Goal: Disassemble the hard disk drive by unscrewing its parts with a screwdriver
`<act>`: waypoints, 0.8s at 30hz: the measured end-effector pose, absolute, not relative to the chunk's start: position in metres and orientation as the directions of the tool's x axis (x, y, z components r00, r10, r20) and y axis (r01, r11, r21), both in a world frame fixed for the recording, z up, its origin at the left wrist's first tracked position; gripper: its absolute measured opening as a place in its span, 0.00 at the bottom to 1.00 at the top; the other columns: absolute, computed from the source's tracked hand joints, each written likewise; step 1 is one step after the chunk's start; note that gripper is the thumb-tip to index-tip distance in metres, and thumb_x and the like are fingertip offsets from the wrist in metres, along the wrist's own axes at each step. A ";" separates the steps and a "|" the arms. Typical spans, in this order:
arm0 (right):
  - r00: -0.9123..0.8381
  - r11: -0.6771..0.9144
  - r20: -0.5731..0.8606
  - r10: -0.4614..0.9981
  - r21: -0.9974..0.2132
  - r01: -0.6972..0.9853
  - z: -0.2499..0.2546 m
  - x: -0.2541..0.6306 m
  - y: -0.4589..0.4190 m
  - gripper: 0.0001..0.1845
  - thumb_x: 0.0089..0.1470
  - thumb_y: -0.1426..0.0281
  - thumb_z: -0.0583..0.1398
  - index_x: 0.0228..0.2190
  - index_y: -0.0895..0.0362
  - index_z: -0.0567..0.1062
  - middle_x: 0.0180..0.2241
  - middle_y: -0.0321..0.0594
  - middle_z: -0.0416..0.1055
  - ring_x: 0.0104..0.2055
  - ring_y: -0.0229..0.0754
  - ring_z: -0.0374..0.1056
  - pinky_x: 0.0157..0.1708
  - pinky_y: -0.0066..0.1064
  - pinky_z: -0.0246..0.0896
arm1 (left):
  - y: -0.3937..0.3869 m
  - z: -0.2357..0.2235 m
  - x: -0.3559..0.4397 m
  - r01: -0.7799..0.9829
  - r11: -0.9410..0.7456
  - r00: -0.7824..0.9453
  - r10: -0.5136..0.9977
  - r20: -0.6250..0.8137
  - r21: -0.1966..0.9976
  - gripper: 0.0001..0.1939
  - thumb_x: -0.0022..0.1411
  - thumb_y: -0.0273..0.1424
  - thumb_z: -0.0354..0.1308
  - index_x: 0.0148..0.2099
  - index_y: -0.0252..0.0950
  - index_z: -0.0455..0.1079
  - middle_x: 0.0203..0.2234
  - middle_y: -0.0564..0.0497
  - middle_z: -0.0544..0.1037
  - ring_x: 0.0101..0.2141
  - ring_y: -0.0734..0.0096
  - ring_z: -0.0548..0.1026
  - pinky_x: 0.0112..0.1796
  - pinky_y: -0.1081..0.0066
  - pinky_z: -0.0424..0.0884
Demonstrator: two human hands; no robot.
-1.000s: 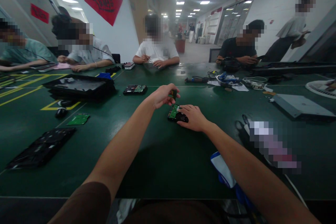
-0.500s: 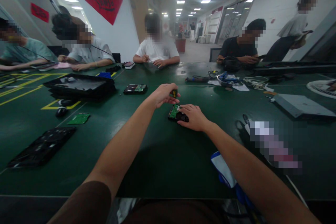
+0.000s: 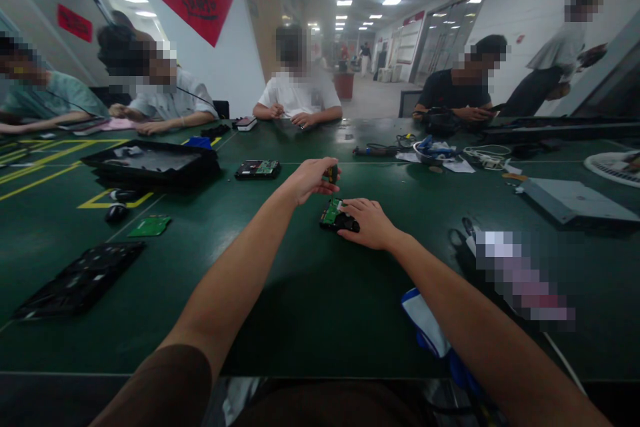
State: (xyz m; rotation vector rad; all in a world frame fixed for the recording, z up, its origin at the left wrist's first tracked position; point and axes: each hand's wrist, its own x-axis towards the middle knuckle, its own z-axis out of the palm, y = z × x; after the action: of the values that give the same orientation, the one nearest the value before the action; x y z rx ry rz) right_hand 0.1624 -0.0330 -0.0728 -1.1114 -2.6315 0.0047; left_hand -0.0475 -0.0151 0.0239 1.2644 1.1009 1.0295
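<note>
A hard drive (image 3: 331, 216) with a green circuit board and black casing lies on the green table in front of me. My right hand (image 3: 367, 221) grips its right end, thumb along the near side and fingers over the top. Just above the drive, my left hand (image 3: 316, 180) has its fingers closed around the black and yellow handle of a screwdriver (image 3: 331, 174), held upright. The screwdriver's tip is too small to make out against the board.
Left of my arms are a black tray (image 3: 150, 163), another drive (image 3: 257, 169), a loose green circuit board (image 3: 151, 225) and a black panel (image 3: 83, 279). To the right sit a grey metal box (image 3: 583, 201) and a blue-white glove (image 3: 425, 321). Several people sit across the table.
The screwdriver handle has turned a little in my left hand, whose fingers have shifted slightly. My right hand and the hard drive stay in place.
</note>
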 end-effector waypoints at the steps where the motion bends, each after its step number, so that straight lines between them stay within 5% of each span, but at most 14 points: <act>1: -0.663 0.704 0.260 0.702 -0.111 0.701 -0.073 0.162 -0.033 0.33 0.58 0.47 0.58 0.59 0.50 0.69 0.65 0.45 0.59 0.65 0.61 0.54 0.60 0.55 0.49 | -0.015 0.024 -0.048 0.017 0.047 0.186 0.981 -0.049 0.999 0.16 0.65 0.41 0.57 0.41 0.31 0.73 0.33 0.42 0.78 0.28 0.66 0.79 0.31 0.69 0.73; 24: -0.644 0.685 0.267 0.717 -0.105 0.720 -0.072 0.162 -0.034 0.33 0.57 0.46 0.59 0.58 0.50 0.69 0.65 0.46 0.57 0.63 0.62 0.55 0.60 0.55 0.51 | -0.015 0.026 -0.048 0.008 0.035 0.169 0.985 -0.036 0.999 0.16 0.65 0.41 0.57 0.41 0.31 0.73 0.34 0.42 0.78 0.27 0.67 0.79 0.31 0.68 0.73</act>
State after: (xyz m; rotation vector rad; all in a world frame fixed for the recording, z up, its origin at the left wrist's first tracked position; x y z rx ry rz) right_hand 0.1625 -0.0343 -0.0724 -1.1425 -2.6119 -0.0159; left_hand -0.0485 -0.0152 0.0258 1.2628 1.1035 1.0555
